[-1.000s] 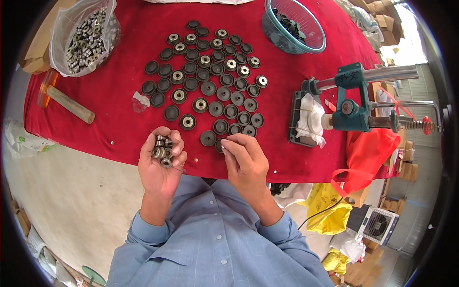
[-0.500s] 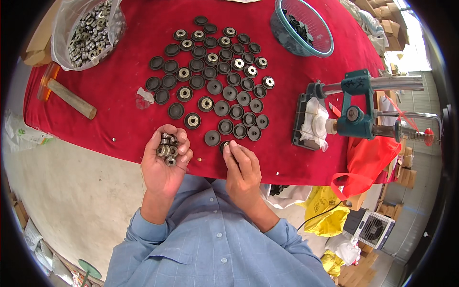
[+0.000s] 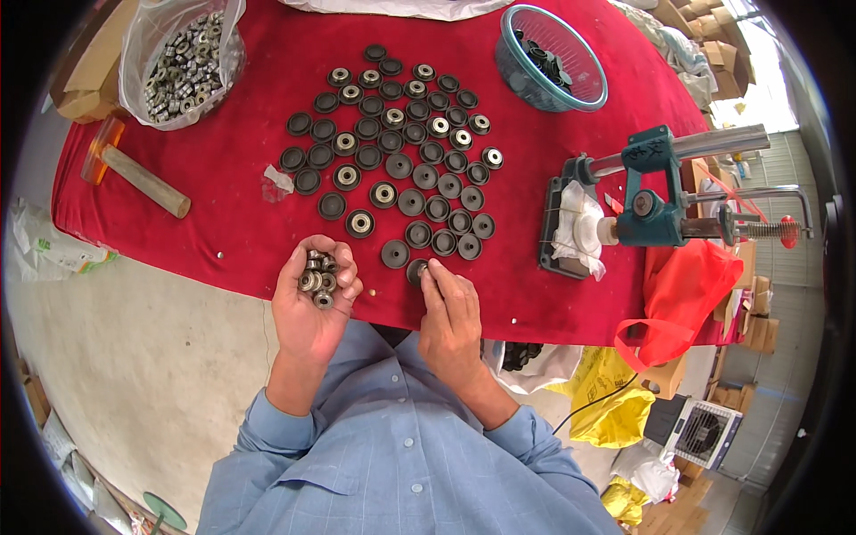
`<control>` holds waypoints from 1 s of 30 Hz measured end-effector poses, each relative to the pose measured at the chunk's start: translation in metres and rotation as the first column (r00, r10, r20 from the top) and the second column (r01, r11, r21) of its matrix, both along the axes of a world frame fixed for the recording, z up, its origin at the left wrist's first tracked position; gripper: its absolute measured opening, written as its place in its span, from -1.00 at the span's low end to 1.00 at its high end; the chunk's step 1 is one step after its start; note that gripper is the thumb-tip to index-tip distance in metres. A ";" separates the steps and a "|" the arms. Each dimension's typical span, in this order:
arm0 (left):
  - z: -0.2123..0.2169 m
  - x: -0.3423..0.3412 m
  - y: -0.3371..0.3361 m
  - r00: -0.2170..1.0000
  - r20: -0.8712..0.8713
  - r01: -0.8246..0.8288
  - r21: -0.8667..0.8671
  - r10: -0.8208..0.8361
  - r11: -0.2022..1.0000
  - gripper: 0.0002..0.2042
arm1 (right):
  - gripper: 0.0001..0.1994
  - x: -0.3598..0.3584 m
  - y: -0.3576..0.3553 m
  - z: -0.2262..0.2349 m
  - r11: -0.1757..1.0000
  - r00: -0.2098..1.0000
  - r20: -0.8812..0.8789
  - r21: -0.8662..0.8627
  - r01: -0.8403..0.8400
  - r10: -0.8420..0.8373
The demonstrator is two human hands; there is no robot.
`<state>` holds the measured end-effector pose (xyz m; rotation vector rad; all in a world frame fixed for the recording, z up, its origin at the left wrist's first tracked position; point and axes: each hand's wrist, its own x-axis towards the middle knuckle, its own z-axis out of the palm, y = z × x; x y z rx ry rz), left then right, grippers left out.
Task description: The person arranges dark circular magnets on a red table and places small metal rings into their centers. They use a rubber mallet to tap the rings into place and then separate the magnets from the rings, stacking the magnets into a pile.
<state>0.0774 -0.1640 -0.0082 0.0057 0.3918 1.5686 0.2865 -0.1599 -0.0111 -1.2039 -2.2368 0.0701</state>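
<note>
The blue shirt [image 3: 357, 459] has pale buttons [image 3: 409, 442] and cuffed sleeves [image 3: 275, 423].

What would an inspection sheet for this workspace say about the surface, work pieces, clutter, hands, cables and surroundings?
Surface: red cloth, slightly rumpled.
Work pieces: round black caps spread out, several holding metal bearings; more bearings in a translucent plastic bag.
Clutter: wooden-handled hammer, white scrap.
Left hand: palm up, holding several bearings.
Right hand: fingertips at a black cap; grip unclear.
Cables: black cable beside a yellow bag.
Surroundings: teal hand press, cardboard box, fan unit.
</note>
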 end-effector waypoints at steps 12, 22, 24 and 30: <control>0.003 -0.001 -0.001 1.000 0.019 0.014 -0.034 -0.014 0.999 -0.67 | -0.60 -0.005 0.000 0.005 0.997 0.998 0.024 -0.034 0.062 -0.061; -0.007 0.000 -0.007 0.977 0.188 0.080 0.096 -0.097 0.992 -0.59 | -0.57 -0.004 0.005 0.032 0.995 0.997 -0.013 -0.068 0.076 -0.077; -0.002 0.008 -0.011 0.970 0.228 0.066 0.072 -0.081 0.995 -0.57 | -0.57 -0.013 0.003 0.041 0.986 0.973 -0.233 -0.163 -0.041 0.002; 0.003 0.018 -0.015 0.985 0.141 0.083 0.104 -0.097 0.991 -0.55 | -0.61 -0.045 0.009 0.038 0.955 0.909 -0.392 -0.185 -0.230 0.143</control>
